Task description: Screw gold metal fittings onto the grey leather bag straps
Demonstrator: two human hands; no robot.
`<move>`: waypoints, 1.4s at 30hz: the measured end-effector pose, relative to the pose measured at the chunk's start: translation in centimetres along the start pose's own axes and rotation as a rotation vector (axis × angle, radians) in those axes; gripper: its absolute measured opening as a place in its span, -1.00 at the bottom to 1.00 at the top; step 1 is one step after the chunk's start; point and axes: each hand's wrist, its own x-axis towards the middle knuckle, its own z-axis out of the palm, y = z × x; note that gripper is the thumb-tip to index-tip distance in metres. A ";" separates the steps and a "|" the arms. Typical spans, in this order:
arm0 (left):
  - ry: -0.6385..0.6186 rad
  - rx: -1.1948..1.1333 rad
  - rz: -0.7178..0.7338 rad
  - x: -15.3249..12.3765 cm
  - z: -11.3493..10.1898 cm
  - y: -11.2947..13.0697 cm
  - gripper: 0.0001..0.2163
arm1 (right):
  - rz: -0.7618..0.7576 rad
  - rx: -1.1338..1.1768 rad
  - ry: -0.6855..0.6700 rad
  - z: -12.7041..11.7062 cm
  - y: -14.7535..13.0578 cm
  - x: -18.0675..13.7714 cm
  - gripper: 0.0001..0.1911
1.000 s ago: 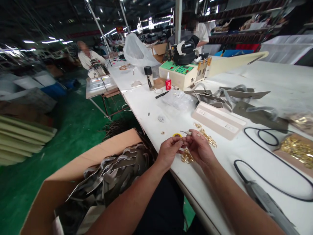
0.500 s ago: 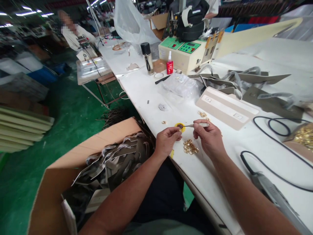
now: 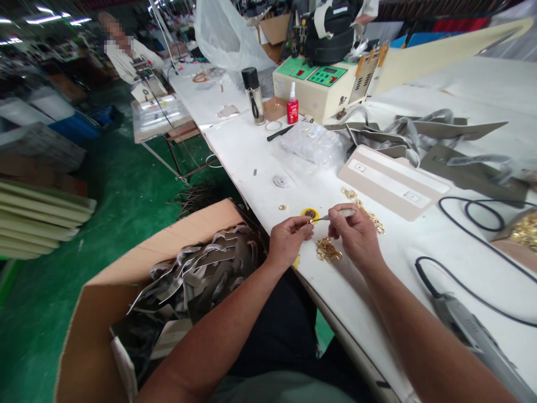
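Pinching a small gold ring [image 3: 311,222] in the left hand [image 3: 288,239], just beside the yellow cap [image 3: 309,213]. Gripping a pick [image 3: 342,213] in the right hand [image 3: 356,234], tip at the ring. Seemingly mid-batch: heap [image 3: 328,249] of rings between the hands, finished or waiting, hard to tell; more pieces strung along the table [image 3: 251,151].

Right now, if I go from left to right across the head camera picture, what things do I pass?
stack of pale green boards → brown cardboard box of grey strips → left hand pinching a small gold piece → right hand holding a thin white-handled pick → grey corded power tool
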 end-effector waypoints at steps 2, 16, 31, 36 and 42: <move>0.002 0.001 0.002 0.0 0.0 -0.1 -0.63 | -0.006 -0.020 -0.005 0.0 0.0 0.0 -0.66; -0.001 0.111 0.061 -0.2 0.0 -0.7 -0.72 | -0.020 -0.102 -0.022 0.1 -0.5 -0.1 -0.63; -0.123 0.649 0.331 -1.7 -0.1 0.0 -0.91 | 0.108 0.394 0.257 -2.3 2.1 2.4 -0.60; -0.228 0.715 0.401 -1.0 -0.1 1.5 -0.80 | 0.086 0.477 0.397 -4.2 1.6 3.2 -0.64; -0.341 1.074 0.646 5.2 2.8 5.0 -0.81 | 0.054 0.579 0.627 -6.2 0.9 4.1 -0.61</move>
